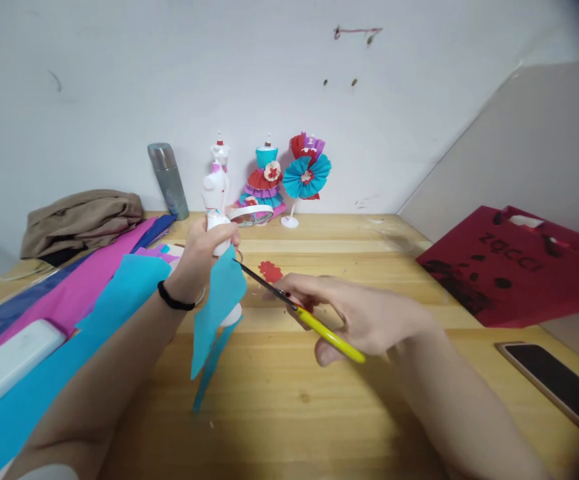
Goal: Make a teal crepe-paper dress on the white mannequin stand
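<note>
My left hand (200, 250) is closed around a small white mannequin (215, 193), tilted a little. A piece of blue crepe paper (219, 300) hangs below that hand, with a narrow blue strip (212, 373) dangling under it. My right hand (344, 307) grips yellow-handled scissors (329, 333); their dark blades point left, and the tip meets the upper edge of the blue paper. A red paper flower (270, 271) lies on the table just beyond the blades. Part of the mannequin's lower end is hidden by fingers and paper.
Several dressed mannequins, one with a blue rosette (307, 177), stand along the wall beside a roll of white tape (252, 215). A thermos (169, 180), brown cloth (82, 220) and blue and pink paper sheets (124, 287) occupy the left. A red bag (514, 267) and a phone (554, 380) lie right.
</note>
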Demonstrator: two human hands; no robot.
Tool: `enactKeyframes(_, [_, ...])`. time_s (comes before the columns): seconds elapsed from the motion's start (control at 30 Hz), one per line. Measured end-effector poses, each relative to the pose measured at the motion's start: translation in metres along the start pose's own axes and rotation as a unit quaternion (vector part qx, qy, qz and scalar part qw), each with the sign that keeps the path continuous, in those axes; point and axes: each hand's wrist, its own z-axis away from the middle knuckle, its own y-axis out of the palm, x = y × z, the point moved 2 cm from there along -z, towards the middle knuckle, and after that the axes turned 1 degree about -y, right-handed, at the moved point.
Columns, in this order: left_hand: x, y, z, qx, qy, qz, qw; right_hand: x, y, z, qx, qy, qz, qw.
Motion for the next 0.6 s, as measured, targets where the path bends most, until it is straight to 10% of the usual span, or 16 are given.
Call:
enactKeyframes(0.3, [-0.003,0.003,-0.001,0.001,0.026,0.015,1.000,0.003,0.013,-0.012,0.094,0.113,0.096,0.984])
enactKeyframes(0.6, [0.002,0.008,0.002,0.002,0.026,0.003,1.000,-0.027,0.011,-0.007,-0.049,0.037,-0.289,0.955])
